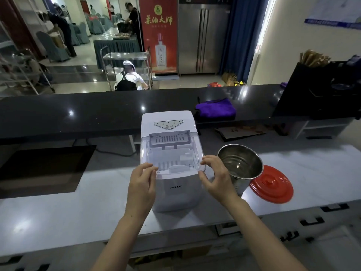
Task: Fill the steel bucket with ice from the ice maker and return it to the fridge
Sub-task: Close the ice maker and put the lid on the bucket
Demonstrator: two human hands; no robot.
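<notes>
A white ice maker [172, 194] stands on the pale counter [78, 208] in front of me. Its clear lid [172, 151] lies down over the top. My left hand [141, 184] pinches the lid's front left corner. At the front right corner my right hand [215, 177] has its fingers curled round the lid's edge. The steel bucket [241, 167] stands upright just right of the ice maker and looks empty. Its red lid [272, 184] lies flat on the counter beside it. A steel double-door fridge [203, 36] stands across the room.
A raised black bar top [97, 112] runs behind the ice maker, with a purple cloth [215, 107] on it. A dark inset panel [43, 167] sits in the counter at left. A black box [320, 89] stands at right. Several people and a steel trolley [127, 65] are beyond.
</notes>
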